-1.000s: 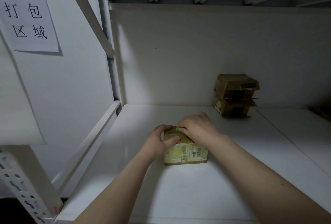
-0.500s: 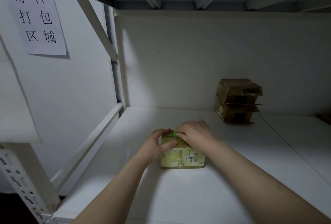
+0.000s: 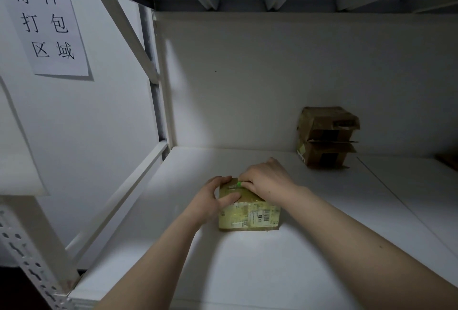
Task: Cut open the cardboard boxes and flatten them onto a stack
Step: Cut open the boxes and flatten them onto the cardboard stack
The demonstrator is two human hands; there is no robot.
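Tape-glossed rectangular cardboard box [image 3: 249,213], green tool [image 3: 239,184]

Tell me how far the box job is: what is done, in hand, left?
Done: two brown boxes at the back sit stacked with loose flaps, seemingly opened but not flat. In hand: the left hand grips the taped box on the shelf while the right hand holds a small green tool, probably a cutter, at its top. Left: cutting this box open, flattening everything.

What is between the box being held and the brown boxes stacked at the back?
Nothing but bare white shelf board, as the head view shows. The taped box and the stacked boxes stand well apart.
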